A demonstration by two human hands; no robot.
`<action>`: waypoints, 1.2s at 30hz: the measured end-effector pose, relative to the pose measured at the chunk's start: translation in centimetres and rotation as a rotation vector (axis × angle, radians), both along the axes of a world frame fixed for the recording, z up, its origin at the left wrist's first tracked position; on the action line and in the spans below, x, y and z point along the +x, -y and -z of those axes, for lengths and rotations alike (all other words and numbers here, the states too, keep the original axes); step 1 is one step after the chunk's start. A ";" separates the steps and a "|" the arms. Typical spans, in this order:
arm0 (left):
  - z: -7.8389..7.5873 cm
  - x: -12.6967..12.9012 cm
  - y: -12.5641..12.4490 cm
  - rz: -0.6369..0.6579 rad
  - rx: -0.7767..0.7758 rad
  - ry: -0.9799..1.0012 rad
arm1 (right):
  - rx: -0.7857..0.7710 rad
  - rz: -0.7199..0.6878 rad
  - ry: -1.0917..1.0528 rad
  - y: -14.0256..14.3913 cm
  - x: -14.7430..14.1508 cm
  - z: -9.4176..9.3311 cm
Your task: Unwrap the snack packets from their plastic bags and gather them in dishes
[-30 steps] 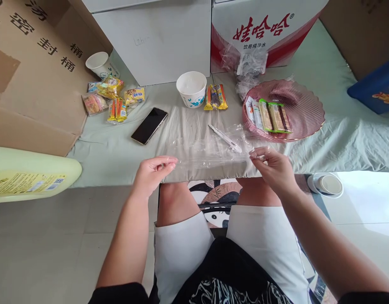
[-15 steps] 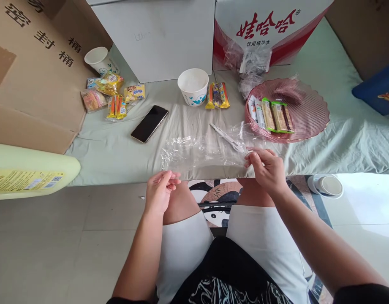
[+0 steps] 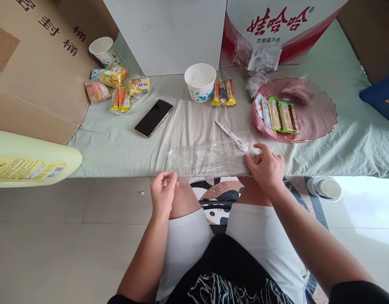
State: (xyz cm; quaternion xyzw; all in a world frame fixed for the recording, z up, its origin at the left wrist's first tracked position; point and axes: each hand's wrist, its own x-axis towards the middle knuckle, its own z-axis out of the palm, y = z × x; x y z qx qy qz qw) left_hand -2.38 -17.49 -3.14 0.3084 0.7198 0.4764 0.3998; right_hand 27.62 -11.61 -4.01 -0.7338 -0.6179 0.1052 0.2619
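Note:
A crumpled sheet of clear plastic film (image 3: pixel 207 158) lies along the front edge of the cloth-covered surface. At its left lower corner my left hand (image 3: pixel 163 190) is closed, thumb pressed against bent fingers, pinching the film. My right hand (image 3: pixel 267 166) is at the film's right end. Its thumb touches the film, the index finger stretches out apart from it, and the other fingers are curled. A pale slim cutter (image 3: pixel 232 136) lies slantwise by the film's upper right part, just left of my right hand.
A pink ribbed bowl (image 3: pixel 317 114) holds several wrapped snacks (image 3: pixel 284 116). Behind the film are a phone (image 3: pixel 154 118), a paper cup (image 3: pixel 200 84) and snack packs (image 3: pixel 224 93). More snacks (image 3: pixel 120 99) and another cup (image 3: pixel 104 48) stand left. Boxes (image 3: pixel 169 38) line the back; a yellow-green jug (image 3: pixel 29 162) is at left.
The film is pulled flatter and nearer the front edge. My left hand now pinches its corner. The right index finger has spread away from the thumb. The view has shifted slightly.

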 end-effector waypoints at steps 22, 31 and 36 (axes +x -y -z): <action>-5.1 1.1 -0.8 0.443 0.194 0.719 | 0.216 -0.482 0.233 4.9 -0.2 -5.2; -8.4 -0.6 -1.7 1.191 0.325 0.713 | -0.162 -1.335 -0.515 -2.5 -6.4 -9.5; -9.6 -1.5 -5.0 0.681 0.416 0.602 | -0.418 -1.115 -0.837 -3.0 -7.7 -8.2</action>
